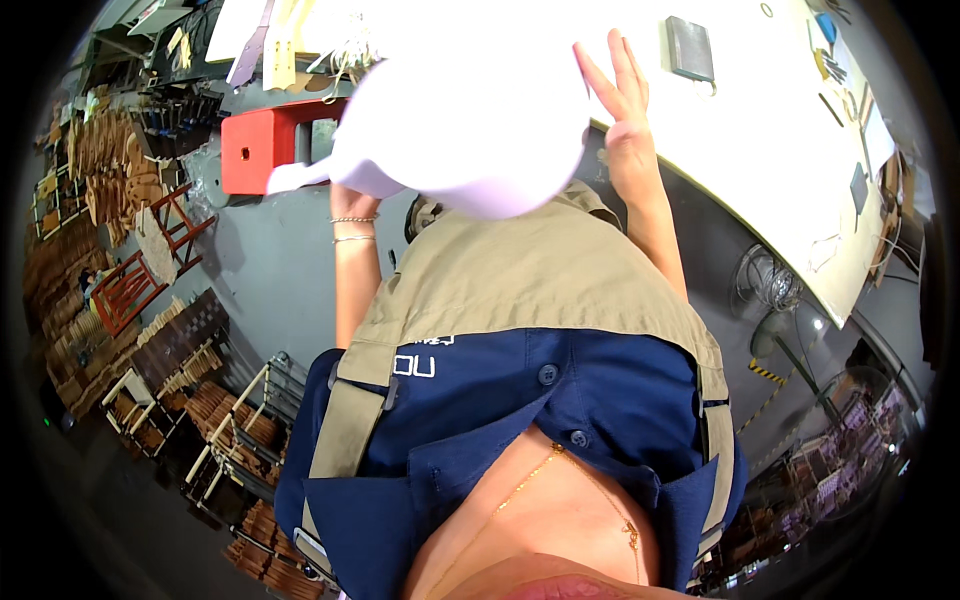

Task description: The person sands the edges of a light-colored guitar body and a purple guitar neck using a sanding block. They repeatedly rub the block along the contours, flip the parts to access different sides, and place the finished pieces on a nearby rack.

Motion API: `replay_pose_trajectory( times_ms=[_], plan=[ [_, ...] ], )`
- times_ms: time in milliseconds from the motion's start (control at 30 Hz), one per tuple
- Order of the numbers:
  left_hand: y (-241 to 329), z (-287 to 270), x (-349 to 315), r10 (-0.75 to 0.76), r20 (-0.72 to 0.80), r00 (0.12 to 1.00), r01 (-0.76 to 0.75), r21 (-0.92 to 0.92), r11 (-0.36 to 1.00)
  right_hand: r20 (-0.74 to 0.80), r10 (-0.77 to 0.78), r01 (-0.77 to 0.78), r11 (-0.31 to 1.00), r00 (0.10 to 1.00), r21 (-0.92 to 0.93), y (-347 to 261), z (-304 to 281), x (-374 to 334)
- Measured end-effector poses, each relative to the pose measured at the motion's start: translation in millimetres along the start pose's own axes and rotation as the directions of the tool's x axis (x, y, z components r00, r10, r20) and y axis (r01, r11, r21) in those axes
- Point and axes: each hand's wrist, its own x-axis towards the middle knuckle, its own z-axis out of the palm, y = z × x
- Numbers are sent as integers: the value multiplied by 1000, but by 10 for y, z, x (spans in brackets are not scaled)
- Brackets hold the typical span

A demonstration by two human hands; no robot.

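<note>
A pale lilac guitar body (460,120), mostly washed out by glare, is held up in front of my apron; a pointed horn sticks out at its left. My left hand (352,200) grips its lower left side, the fingers hidden behind it. Beside its right edge, my right hand (627,105) has its fingers stretched and spread; whether they touch the body I cannot tell. The white worktable (740,130) extends beyond and to the right. A dark rectangular block (690,48) lies on it, right of my right hand.
A red stool (255,150) stands left of the guitar body. Several guitar necks (283,50) lie at the far left of the table. Racks of wooden guitar bodies (240,415) line the left side. Coiled cable (768,280) sits below the table's right edge.
</note>
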Motion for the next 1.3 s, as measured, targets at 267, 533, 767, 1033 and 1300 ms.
replay_pose_trajectory(
  times_ms=[267,533,767,1033,1300],
  plan=[
    [221,885,235,545,94,833,-553,111,826,63,289,-289,864,955,411,652,236,-118],
    [247,1528,331,695,169,699,-701,357,618,-28,462,-325,665,887,672,796,323,-156],
    [-60,2001,194,641,376,669,-733,476,486,-204,309,-300,951,929,73,494,35,-53],
    [-424,2462,213,310,753,581,-808,485,335,-158,48,-143,730,986,-669,155,-39,74],
    [-358,2634,320,155,806,572,-812,529,246,-186,117,-219,587,976,-780,226,-139,106]
  ],
)
